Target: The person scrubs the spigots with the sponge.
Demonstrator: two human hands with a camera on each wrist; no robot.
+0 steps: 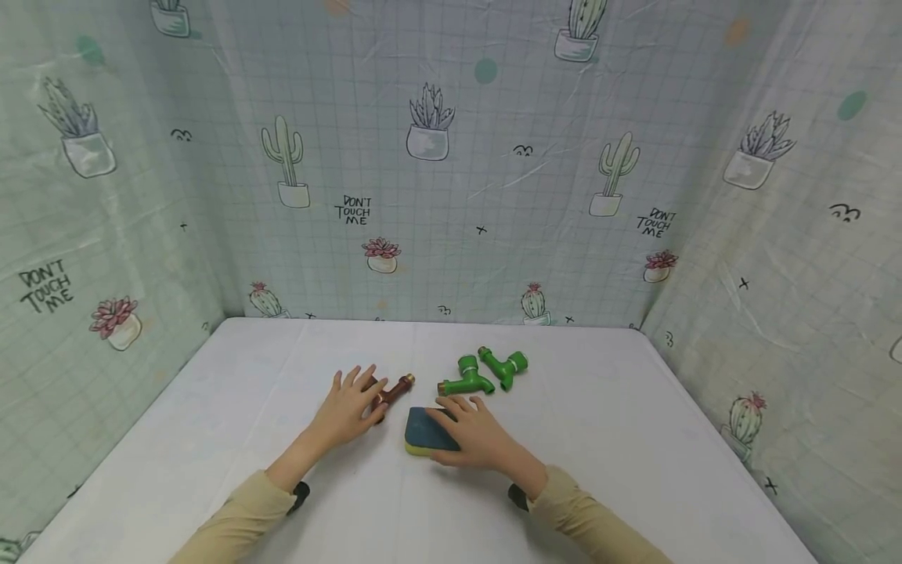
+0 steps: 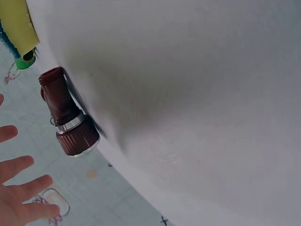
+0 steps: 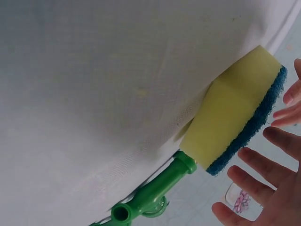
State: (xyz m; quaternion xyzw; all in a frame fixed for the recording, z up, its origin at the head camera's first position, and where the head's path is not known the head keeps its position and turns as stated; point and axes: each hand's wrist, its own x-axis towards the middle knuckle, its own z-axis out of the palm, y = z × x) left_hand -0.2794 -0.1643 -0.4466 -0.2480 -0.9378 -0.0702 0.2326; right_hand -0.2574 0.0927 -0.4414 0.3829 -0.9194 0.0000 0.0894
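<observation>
My left hand (image 1: 345, 411) is spread over a brown plastic tap (image 1: 398, 389), covering part of it in the head view. In the left wrist view its fingers (image 2: 40, 186) are apart from the tap (image 2: 70, 113). My right hand (image 1: 479, 437) reaches over a sponge (image 1: 423, 427) with a dark blue scouring side up and yellow foam below. Its straight fingers lie close to the scouring side in the right wrist view; whether they touch the sponge (image 3: 235, 103), I cannot tell. Neither hand grips anything.
Two green plastic taps (image 1: 468, 381) lie behind the sponge, one farther back and to the right (image 1: 504, 366). White cloth (image 1: 620, 423) covers the table. Curtains printed with cacti (image 1: 430, 125) hang behind it and on both sides.
</observation>
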